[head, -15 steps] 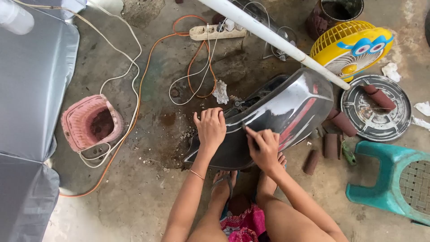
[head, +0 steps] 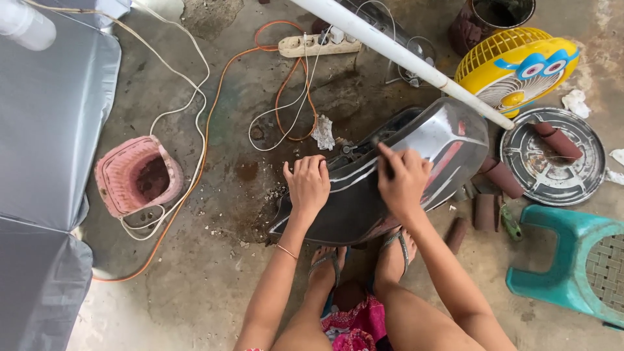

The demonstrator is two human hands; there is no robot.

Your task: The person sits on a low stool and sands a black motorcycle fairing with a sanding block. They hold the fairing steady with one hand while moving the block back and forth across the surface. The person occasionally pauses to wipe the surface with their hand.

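my left hand [head: 307, 184] flat, fingers loose, on the glossy grey curved panel's [head: 448, 140] left edge; my right hand [head: 403, 179] clenches a dark pad at frame centre; bare concrete floor [head: 214, 286] lower left.

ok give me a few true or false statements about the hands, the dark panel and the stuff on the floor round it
1. Both hands rest on the dark glossy panel. True: the left hand and right hand lie on it.
2. The pink basket sits on the teal stool. False: it stands on the floor, far from the teal stool.
3. An orange cable runs across the floor. True.
4. The yellow fan lies beside the pink basket. False: it lies beyond the panel, by the round metal lid.
5. The right hand is empty. False: it presses a small dark piece to the panel.
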